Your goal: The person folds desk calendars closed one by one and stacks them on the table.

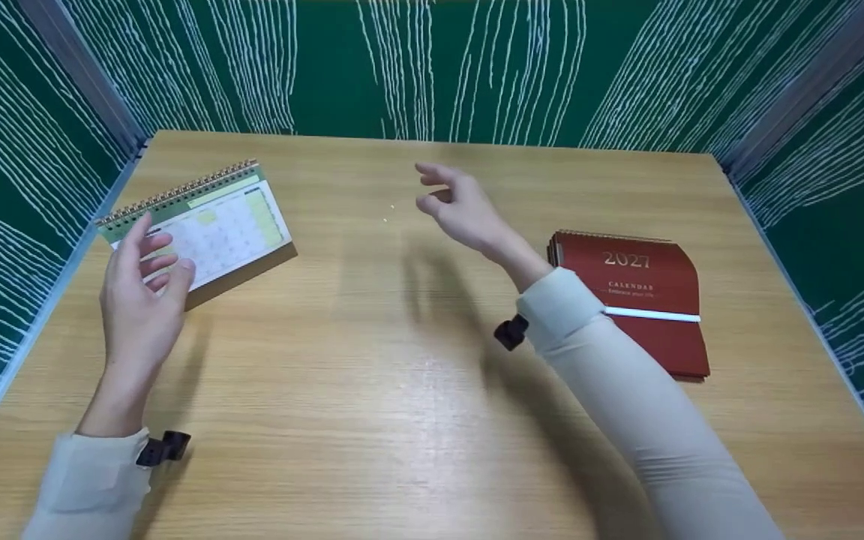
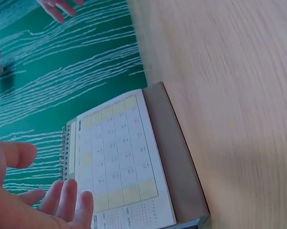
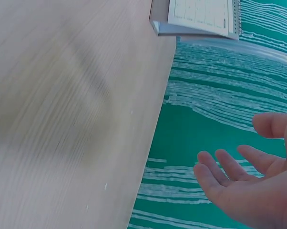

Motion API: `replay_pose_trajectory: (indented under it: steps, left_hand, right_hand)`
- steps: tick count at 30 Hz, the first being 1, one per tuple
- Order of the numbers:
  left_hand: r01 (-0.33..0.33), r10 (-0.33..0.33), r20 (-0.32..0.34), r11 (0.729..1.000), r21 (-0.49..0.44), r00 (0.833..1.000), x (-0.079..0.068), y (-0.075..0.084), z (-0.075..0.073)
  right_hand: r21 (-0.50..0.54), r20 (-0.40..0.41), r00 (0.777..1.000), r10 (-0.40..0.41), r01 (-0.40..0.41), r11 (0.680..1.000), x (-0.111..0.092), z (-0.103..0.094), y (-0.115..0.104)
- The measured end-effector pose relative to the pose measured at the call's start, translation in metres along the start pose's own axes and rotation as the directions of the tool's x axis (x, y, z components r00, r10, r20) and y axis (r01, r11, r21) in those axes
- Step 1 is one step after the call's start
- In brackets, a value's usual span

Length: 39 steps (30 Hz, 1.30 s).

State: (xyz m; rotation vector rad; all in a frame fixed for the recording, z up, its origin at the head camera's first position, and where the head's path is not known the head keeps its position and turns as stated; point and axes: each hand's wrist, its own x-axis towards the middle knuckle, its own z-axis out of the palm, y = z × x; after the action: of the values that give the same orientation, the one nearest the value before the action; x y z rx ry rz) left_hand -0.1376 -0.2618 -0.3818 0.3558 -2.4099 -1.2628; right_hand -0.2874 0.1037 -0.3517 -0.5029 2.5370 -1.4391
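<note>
A spiral-bound desk calendar with a green header and a brown stand leans upright at the table's far left. My left hand is in front of its lower left part in the head view, fingers loosely bent and holding nothing. In the left wrist view a gap shows between the fingers and the calendar page. Above the middle of the table hangs my right hand, relaxed, with nothing in it. A red 2027 calendar with a white band lies at the right, partly hidden behind my right forearm.
The wooden table has green walls with white streaks along its back and sides. Tiny white specks lie near the table's middle. Small black devices sit on both wrists.
</note>
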Motion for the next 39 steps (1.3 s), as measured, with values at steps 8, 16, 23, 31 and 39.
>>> replay_pose_trajectory:
  steps: [8,16,23,31,39]
  left_hand:
    - [0.083,-0.09,-0.15,0.995,-0.053,0.985,0.002,-0.009,-0.005]
    - [0.253,-0.273,-0.126,0.955,-0.152,0.954,0.012,-0.017,-0.01]
    - [0.298,-0.313,-0.02,0.919,-0.258,0.949,0.017,-0.024,-0.005]
    - [0.36,-0.374,0.027,0.869,-0.341,0.927,0.018,-0.028,0.0]
    - [0.384,-0.409,0.028,0.828,-0.408,0.912,0.021,-0.025,0.012]
  right_hand:
    - [0.022,0.061,0.998,0.019,-0.02,1.0,0.023,0.029,-0.026]
    - [0.016,0.15,0.988,0.021,-0.023,1.0,0.042,0.068,-0.056]
    - [0.055,0.219,0.973,0.068,-0.082,0.995,0.056,0.095,-0.071]
    - [0.102,0.251,0.954,0.166,-0.196,0.975,0.069,0.129,-0.088]
    - [0.203,0.263,0.945,0.192,-0.249,0.947,0.074,0.146,-0.089]
